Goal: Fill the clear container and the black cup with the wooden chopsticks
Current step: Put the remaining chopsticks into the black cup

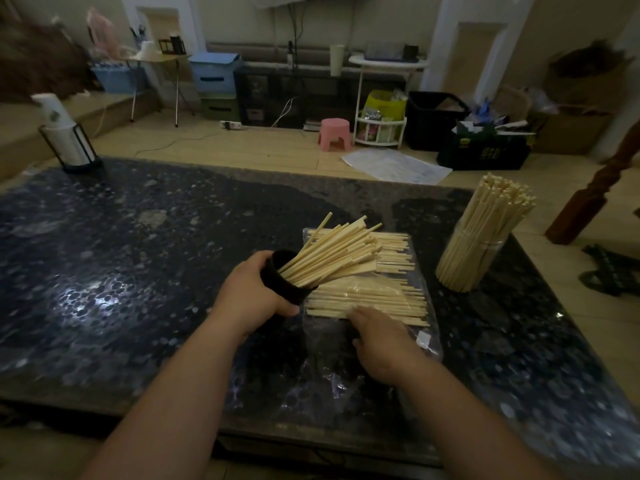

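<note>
Since the dark speckled table (138,254) fills most of my feed, I start there: a clear plastic bag (427,344) lies flat on its right half, under and ahead of the hands. Well off to the right of both hands, near the table's right edge, stands the container (485,252). It is packed with chopsticks (498,209) that rise far above its rim and lean to the right in my view. More chopsticks lie loose on the bag in flat rows, running left to right. The cup (284,284) is at the left end of those rows, tipped so its mouth faces up and right, with a fan of sticks jutting out over them. My feed shows the left hand (249,292) wrapped round the cup from the left, thumb on the near side. The right hand (381,341) lies back-up just right of the cup and nearer me, its fingertips at the near edge of the rows. Its fingers bend out of sight beneath it, so I cannot tell whether it holds any sticks. The cup's base is hidden by the left palm, and the container's wall is barely visible in the dim light.
</note>
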A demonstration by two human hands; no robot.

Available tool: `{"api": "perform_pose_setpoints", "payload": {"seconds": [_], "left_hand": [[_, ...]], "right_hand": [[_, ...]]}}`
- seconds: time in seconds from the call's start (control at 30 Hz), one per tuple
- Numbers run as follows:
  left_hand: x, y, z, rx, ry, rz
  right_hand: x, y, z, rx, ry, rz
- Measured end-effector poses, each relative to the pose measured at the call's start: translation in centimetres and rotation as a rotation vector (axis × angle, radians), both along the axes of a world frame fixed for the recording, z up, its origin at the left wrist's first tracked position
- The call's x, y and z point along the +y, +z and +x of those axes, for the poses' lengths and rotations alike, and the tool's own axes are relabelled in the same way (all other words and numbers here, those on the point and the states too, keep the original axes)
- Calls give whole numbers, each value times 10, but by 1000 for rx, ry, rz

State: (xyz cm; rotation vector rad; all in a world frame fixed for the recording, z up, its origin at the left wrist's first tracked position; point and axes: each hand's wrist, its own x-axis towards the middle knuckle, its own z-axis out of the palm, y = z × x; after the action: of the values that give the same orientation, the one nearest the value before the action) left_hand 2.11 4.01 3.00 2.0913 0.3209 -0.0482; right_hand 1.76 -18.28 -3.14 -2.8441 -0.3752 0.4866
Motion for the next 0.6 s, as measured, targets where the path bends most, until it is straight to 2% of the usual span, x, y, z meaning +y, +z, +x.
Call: {"api": "perform_pose_setpoints", "payload": {"seconds": [0.23, 0.6], "left_hand": [[0, -1, 0, 9, 3, 5], [0, -2, 1, 6, 1, 5]], "right_hand": [[3, -12, 1, -182, -27, -76], [10, -19, 9, -242, -79, -57]]}}
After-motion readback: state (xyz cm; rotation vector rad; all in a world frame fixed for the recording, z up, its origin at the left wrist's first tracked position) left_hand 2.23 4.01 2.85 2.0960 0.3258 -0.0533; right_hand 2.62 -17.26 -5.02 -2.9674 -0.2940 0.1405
